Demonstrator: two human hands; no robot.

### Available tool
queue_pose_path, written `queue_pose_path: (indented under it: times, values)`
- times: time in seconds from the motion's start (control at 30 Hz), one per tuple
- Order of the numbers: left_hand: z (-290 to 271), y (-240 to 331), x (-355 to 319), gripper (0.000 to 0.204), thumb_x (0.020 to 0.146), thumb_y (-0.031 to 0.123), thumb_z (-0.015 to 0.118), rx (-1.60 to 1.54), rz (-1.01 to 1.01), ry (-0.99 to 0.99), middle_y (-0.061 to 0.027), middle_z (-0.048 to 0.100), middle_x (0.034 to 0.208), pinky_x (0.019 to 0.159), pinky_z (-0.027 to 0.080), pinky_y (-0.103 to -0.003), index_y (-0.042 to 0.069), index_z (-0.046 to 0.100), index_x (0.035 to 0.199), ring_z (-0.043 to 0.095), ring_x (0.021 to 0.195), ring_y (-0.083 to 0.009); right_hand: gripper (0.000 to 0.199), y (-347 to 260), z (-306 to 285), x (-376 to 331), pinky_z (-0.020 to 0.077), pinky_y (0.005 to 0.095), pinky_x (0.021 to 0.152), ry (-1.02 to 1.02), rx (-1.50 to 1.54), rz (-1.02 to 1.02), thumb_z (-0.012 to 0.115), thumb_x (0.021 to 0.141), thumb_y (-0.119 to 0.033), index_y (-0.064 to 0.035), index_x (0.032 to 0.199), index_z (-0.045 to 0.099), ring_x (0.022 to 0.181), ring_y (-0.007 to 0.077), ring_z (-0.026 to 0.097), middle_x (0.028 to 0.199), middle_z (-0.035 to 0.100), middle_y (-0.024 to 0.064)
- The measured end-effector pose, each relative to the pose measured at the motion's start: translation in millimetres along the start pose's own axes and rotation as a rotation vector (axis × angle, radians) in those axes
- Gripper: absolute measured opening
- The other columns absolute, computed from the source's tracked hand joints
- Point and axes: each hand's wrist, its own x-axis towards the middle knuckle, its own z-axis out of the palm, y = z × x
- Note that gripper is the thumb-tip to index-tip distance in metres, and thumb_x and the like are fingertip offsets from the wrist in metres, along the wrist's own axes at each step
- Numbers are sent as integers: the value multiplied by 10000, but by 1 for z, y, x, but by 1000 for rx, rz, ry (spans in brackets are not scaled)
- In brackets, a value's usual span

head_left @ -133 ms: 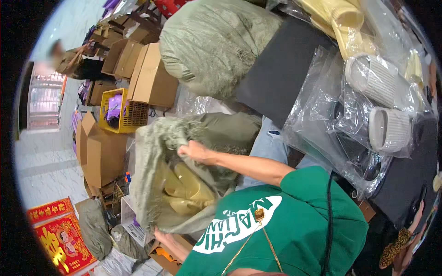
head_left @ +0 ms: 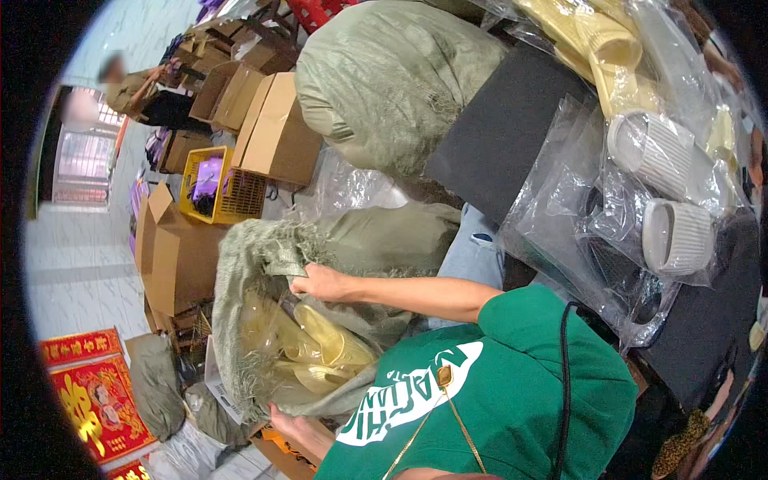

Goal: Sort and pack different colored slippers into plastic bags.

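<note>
An open olive-green woven sack lies in front of me, and yellow slippers in clear plastic bags show inside it. My right hand grips the sack's upper edge and holds the mouth apart. At the sack's lower edge, my left hand holds the fabric near the bottom of the picture. My green shirt hides most of my left arm.
A large stuffed green sack lies beyond. Cardboard boxes and a yellow crate stand at the left. Bagged grey-white slippers and dark foam sheets lie at the right. Another person stands far off.
</note>
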Motion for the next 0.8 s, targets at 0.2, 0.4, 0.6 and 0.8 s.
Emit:
queue_pose_path:
  times: [0.2, 0.4, 0.6, 0.8]
  values:
    - [29, 26, -79, 474, 926, 326, 450, -174, 320, 136, -139, 518, 1238, 957, 412, -432, -27, 478, 1241, 520, 1093, -287, 342, -26, 19, 40, 428, 341, 654, -10, 137, -45, 480, 810, -319, -11, 731, 607, 633, 189, 501, 662, 575, 114]
    - [86, 83, -92, 381, 898, 182, 521, -396, 853, 251, -132, 532, 1204, 921, 429, -360, -72, 522, 1182, 538, 1029, -244, 346, -121, 16, 39, 429, 333, 665, -59, 113, -336, 526, 815, -317, 19, 775, 599, 625, 175, 475, 647, 547, 87]
    - [154, 120, -139, 356, 763, 174, 651, -54, 1752, 548, -156, 606, 1109, 857, 476, -329, -19, 625, 1061, 588, 974, -242, 184, -236, -19, 17, 439, 266, 671, -52, 294, -691, 601, 817, -184, -1, 801, 617, 696, 100, 521, 716, 587, 30]
    - [275, 140, -189, 305, 788, 132, 616, -15, 2049, 343, -139, 616, 1040, 828, 484, -341, -21, 618, 1052, 591, 947, -249, 196, -323, -110, -54, 426, 296, 593, -13, 183, -1386, 599, 819, -179, -11, 722, 577, 631, 109, 537, 672, 604, 36]
